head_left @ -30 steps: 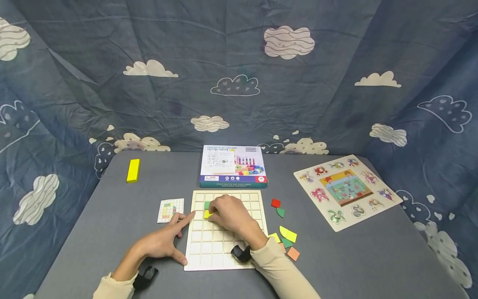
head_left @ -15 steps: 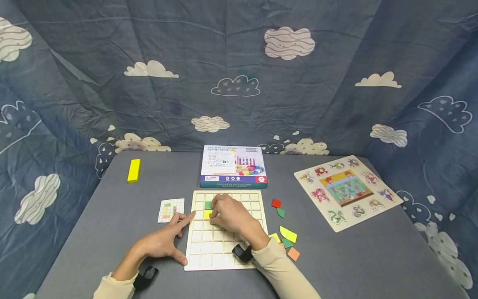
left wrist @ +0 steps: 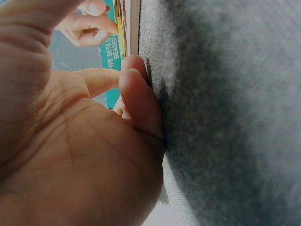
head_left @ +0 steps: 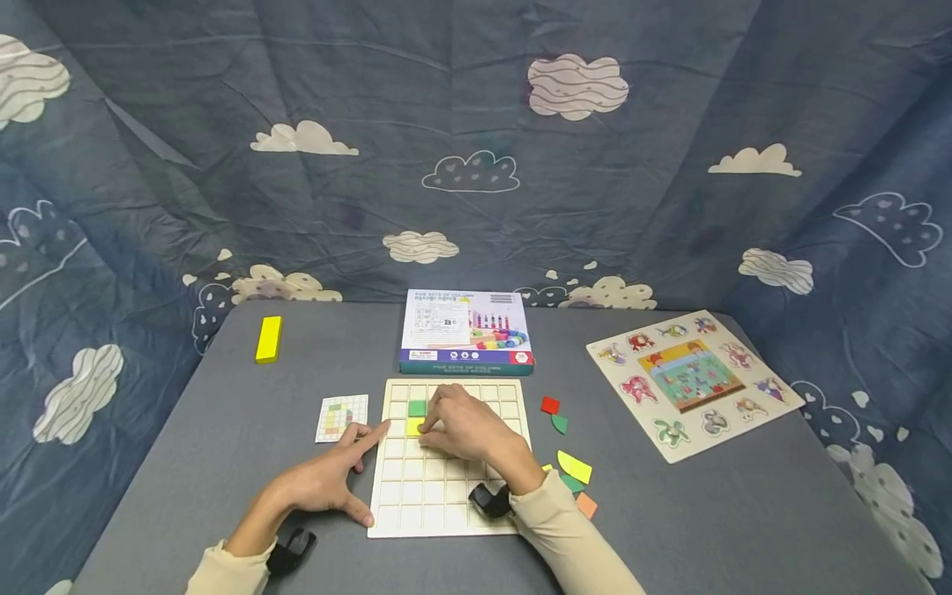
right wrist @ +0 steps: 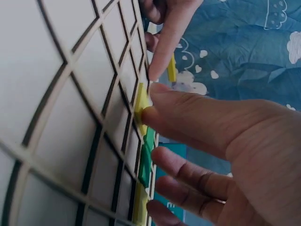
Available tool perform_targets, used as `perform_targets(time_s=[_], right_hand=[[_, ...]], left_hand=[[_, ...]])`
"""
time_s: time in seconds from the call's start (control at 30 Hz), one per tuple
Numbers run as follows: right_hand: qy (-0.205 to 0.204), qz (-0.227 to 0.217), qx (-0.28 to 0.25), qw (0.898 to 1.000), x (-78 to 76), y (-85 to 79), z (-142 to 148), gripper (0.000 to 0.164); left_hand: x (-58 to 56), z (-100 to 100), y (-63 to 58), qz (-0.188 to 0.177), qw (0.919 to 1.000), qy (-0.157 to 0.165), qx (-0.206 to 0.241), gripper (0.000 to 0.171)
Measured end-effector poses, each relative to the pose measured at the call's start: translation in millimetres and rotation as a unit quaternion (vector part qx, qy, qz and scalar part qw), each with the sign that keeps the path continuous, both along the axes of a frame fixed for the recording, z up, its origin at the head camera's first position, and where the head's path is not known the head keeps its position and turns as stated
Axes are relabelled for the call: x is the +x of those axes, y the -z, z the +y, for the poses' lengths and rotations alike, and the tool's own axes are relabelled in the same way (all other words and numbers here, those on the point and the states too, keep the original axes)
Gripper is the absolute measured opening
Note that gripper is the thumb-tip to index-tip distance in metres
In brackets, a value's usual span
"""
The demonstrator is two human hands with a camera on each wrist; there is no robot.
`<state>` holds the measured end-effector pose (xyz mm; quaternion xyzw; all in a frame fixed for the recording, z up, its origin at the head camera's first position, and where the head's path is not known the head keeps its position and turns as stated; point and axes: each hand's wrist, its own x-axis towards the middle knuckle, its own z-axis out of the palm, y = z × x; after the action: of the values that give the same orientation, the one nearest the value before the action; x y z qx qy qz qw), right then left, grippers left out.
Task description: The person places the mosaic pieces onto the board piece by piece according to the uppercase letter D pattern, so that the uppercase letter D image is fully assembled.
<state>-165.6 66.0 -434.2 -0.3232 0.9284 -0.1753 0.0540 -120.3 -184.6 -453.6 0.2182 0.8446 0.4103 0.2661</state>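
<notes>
On my feed the right hand (head_left: 464,426) has its thumb and forefinger tips close together at a yellow tile (head_left: 412,426); whether they pinch it or only press, I cannot tell. That tile lies in a cell of the board (head_left: 411,493), just left of the right fingertips. I see a green tile (head_left: 417,408) in the next cell beyond it, and the right wrist view shows me a second yellow tile (right wrist: 140,205) under the right hand. My left hand (head_left: 327,479) has thumb and forefinger spread apart, touching the board's left side. Just beyond the left fingers I have a card (head_left: 335,426); farther off stands a yellow block (head_left: 268,340). Directly past the right fingers lies a box (head_left: 465,330), its inside hidden. On the tabletop (head_left: 201,463) to their right are loose pieces (head_left: 573,467), then a puzzle (head_left: 654,409) with animal pieces around its picture
</notes>
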Motion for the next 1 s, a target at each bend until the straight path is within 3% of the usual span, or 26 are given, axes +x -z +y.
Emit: perform_targets(time_s=[0.3,0.53,0.73,1.0], right_hand=[[-0.043,-0.013,0.024,0.999,2.6,-2.4,9.7,0.029],[-0.071,-0.007,0.019,0.997,10.9,-3.1,24.8,0.028],[-0.081,0.011,0.016,0.997,17.8,-5.9,48.1,0.029],[-0.077,0.003,0.002,0.997,31.7,-6.1,83.0,0.025]], left_hand=[[0.5,0.7,-0.7,0.005,1.0,0.002,-0.005,0.13],[1.1,0.6,0.0,0.01,0.9999,0.002,-0.003,0.13],[0.8,1.2,-0.6,0.004,1.0,-0.003,-0.006,0.13],[0.9,1.8,-0.6,-0.002,1.0,-0.001,0.003,0.13]])
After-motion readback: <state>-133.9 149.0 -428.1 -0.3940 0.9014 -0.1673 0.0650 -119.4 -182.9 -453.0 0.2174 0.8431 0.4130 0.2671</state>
